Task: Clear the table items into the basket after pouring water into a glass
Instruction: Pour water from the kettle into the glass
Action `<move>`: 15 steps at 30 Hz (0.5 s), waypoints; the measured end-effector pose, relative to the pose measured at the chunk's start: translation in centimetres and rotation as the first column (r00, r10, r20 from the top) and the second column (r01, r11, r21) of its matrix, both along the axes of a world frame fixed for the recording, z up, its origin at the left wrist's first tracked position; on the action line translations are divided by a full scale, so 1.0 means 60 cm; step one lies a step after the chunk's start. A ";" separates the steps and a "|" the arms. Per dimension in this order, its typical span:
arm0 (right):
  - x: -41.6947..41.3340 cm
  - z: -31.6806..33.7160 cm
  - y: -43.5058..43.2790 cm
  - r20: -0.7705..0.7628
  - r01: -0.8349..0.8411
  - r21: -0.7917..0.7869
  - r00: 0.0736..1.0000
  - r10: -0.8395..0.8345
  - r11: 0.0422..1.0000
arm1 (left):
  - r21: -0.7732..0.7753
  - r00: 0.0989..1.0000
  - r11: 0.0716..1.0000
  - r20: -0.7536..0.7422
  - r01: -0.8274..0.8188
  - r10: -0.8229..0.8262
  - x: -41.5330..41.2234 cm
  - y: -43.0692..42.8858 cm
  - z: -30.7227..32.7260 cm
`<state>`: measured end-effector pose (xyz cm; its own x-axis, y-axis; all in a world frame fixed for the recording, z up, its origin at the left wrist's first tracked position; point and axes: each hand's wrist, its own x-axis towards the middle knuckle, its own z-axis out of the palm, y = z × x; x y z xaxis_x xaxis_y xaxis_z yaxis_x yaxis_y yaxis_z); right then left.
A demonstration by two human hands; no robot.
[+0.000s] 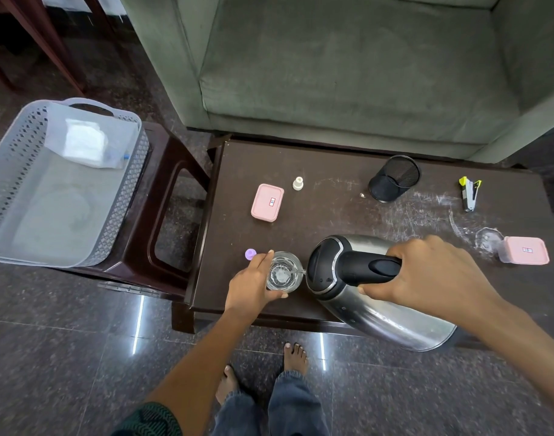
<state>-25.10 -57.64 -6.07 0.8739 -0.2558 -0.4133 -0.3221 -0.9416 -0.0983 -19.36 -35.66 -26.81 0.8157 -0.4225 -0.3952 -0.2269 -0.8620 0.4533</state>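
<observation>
My right hand (433, 278) grips the black handle of a steel electric kettle (376, 313), tilted left with its spout over a clear glass (283, 272). A thin stream of water runs into the glass, which stands near the front left of the dark table (332, 215). My left hand (253, 284) is wrapped around the glass's left side. A grey perforated basket (33, 215) sits on a dark stool to the left and holds a plastic bag with white contents (86, 143).
On the table lie a pink lidded box (267, 202), a small white cap (298, 183), a purple cap (250, 254), a tipped black mesh pen cup (394, 178), a stapler (469, 193), and a second pink-lidded box (524, 250) at the right. A grey sofa (348, 73) stands behind.
</observation>
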 end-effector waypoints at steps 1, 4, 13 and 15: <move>0.000 0.000 -0.001 0.000 0.002 0.001 1.000 -0.002 1.000 | -0.003 1.000 1.000 0.000 -0.001 0.001 0.000 0.000 0.000; -0.003 0.000 -0.002 0.002 -0.001 0.004 1.000 0.001 1.000 | -0.011 1.000 1.000 -0.006 0.000 0.000 0.000 0.000 -0.001; -0.003 0.004 0.000 0.003 0.005 -0.003 1.000 -0.005 1.000 | -0.016 1.000 1.000 -0.021 -0.002 0.002 0.000 0.000 0.000; -0.003 0.005 0.000 -0.003 0.000 -0.009 1.000 0.000 1.000 | -0.018 1.000 1.000 -0.019 0.001 -0.002 -0.001 0.000 0.001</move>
